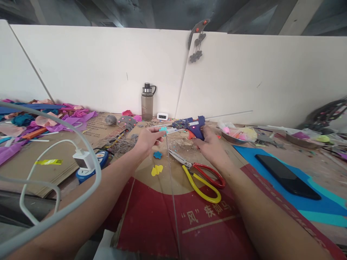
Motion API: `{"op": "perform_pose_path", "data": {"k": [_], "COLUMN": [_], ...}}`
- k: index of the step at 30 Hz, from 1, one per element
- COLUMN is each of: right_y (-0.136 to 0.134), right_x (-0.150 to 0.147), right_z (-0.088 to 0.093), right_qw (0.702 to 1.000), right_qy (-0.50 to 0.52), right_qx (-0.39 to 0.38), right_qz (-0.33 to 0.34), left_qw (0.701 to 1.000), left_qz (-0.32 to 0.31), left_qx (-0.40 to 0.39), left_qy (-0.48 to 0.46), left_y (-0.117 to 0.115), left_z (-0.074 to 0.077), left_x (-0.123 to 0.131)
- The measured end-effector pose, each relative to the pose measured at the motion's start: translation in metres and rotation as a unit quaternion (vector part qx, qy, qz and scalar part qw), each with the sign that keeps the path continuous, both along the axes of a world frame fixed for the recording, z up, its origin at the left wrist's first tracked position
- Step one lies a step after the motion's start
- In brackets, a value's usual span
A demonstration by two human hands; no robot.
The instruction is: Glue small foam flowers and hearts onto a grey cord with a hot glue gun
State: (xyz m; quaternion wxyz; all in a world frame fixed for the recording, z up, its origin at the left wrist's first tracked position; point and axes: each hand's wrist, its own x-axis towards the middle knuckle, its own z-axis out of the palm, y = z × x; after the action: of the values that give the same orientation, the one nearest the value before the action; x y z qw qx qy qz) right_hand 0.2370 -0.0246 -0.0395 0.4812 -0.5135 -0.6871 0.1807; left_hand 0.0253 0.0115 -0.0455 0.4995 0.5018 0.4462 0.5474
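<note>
My left hand pinches a small light-blue flower-shaped cutout between thumb and fingers. A blue hot glue gun is gripped in my right hand, its nozzle pointing left, close to the cutout; I cannot tell whether they touch. From just below the cutout a thin grey line runs down over the cardboard, a wire or a seam. Under my hands lie a darker blue flower and yellow cutouts. Scissors with one red and one yellow handle lie partly open beside them.
A bottle and small digital clock stand by the white partition. Colored scraps and a blue power strip with a white charger lie left. A phone rests on blue sheets at right; a white cable loops across the front left.
</note>
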Motion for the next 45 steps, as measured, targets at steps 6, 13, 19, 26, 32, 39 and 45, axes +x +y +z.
{"op": "perform_pose_path", "data": {"k": [6, 13, 19, 26, 32, 39, 45], "right_y": [-0.006, 0.001, 0.036, 0.027, -0.015, -0.020, -0.007], "right_x": [-0.003, 0.000, -0.003, -0.008, -0.039, -0.049, -0.033], "right_z": [0.004, -0.004, -0.035, -0.032, -0.004, -0.005, -0.006], "right_qw": [0.999, 0.996, 0.981, 0.973, 0.953, 0.915, 0.997], "right_qy": [-0.046, -0.079, -0.101, -0.173, 0.209, 0.276, 0.059], "right_qx": [0.001, 0.008, -0.159, -0.018, -0.191, -0.237, -0.028], "right_qz": [-0.014, -0.051, -0.032, -0.152, 0.110, 0.172, 0.032], "left_qw": [1.000, 1.000, 0.998, 0.996, 0.989, 0.982, 0.984], "left_qz": [0.002, -0.012, -0.065, -0.062, -0.036, -0.044, -0.084], "left_qx": [0.012, 0.021, 0.003, 0.043, 0.101, 0.122, 0.089], "left_qy": [0.016, 0.009, 0.010, 0.049, 0.101, 0.134, 0.128], "left_y": [-0.002, -0.001, -0.002, -0.012, -0.018, -0.022, -0.021], "left_z": [0.001, 0.000, -0.003, 0.003, 0.008, 0.007, 0.006], "left_x": [0.001, 0.000, 0.003, 0.011, 0.014, 0.016, 0.017]}}
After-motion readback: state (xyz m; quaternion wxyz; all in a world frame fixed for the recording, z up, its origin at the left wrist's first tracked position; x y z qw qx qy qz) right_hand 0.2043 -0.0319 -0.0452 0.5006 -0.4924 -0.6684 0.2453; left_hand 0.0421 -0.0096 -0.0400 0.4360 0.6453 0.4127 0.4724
